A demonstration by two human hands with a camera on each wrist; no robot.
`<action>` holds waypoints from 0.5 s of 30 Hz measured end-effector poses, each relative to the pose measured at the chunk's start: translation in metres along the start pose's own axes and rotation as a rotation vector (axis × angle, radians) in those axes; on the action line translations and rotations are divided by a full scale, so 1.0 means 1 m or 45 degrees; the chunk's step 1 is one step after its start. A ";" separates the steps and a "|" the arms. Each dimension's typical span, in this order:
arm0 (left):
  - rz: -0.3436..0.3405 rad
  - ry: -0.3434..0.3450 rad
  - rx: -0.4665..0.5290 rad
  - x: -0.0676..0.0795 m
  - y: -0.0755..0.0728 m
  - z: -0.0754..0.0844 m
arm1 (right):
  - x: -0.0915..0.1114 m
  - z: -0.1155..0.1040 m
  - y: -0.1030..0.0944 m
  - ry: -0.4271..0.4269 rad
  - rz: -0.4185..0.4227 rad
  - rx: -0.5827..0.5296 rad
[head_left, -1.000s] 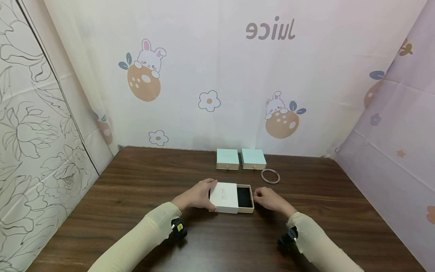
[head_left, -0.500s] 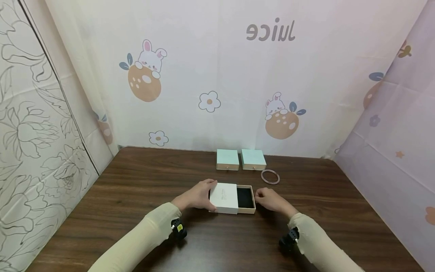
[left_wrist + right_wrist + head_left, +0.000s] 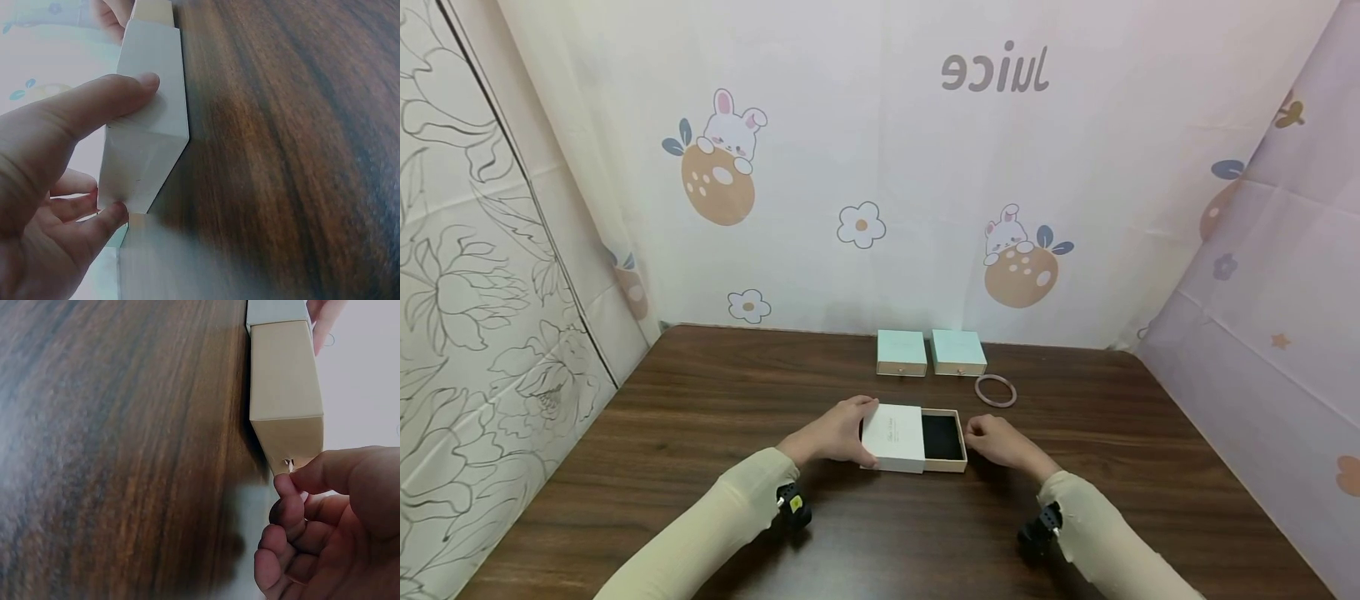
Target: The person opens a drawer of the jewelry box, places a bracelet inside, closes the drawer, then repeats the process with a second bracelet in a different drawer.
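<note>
A white drawer-style gift box point(image 3: 892, 437) lies on the table, its printed lid side up. From its right end the cream drawer point(image 3: 943, 437) stands partly pulled out, showing a black lining. My left hand point(image 3: 835, 432) grips the left end of the white sleeve, with the thumb point(image 3: 134, 92) along the near side and the other fingers at the end and far side. On the right, my right hand point(image 3: 998, 440) pinches the small pull point(image 3: 290, 465) on the drawer's end face between thumb and index finger. Its other fingers are curled under.
Two mint-green drawer boxes point(image 3: 901, 353) point(image 3: 958, 352) stand side by side at the back of the table. A pale pinkish bangle point(image 3: 996, 391) lies before the right one. Behind the dark wooden table point(image 3: 715, 392) hangs a printed curtain point(image 3: 820, 125).
The drawer has slid slightly farther out to the right, moving along with my right hand. My left hand and the white sleeve stay in place.
</note>
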State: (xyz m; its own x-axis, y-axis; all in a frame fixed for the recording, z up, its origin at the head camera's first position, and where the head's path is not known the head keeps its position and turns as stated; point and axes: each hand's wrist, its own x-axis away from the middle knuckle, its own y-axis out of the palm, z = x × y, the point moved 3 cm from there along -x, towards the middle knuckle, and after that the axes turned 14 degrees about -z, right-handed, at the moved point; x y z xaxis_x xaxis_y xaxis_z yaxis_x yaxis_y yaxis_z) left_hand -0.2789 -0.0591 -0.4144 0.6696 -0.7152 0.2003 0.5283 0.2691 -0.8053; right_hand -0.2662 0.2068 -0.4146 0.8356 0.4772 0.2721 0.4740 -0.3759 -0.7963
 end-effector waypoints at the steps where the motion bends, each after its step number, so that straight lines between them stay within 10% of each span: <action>1: 0.002 0.002 0.001 0.000 0.000 0.000 | 0.000 0.000 0.000 -0.001 0.002 0.003; 15: 0.005 -0.014 0.001 0.001 0.000 0.001 | 0.002 0.003 0.000 0.023 0.003 -0.018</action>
State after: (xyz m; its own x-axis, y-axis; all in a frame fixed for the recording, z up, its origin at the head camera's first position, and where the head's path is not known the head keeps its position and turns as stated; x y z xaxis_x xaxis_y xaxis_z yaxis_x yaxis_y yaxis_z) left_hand -0.2779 -0.0598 -0.4136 0.6772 -0.7071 0.2035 0.5261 0.2720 -0.8057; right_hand -0.2657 0.2102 -0.4153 0.8414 0.4623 0.2799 0.4759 -0.3882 -0.7892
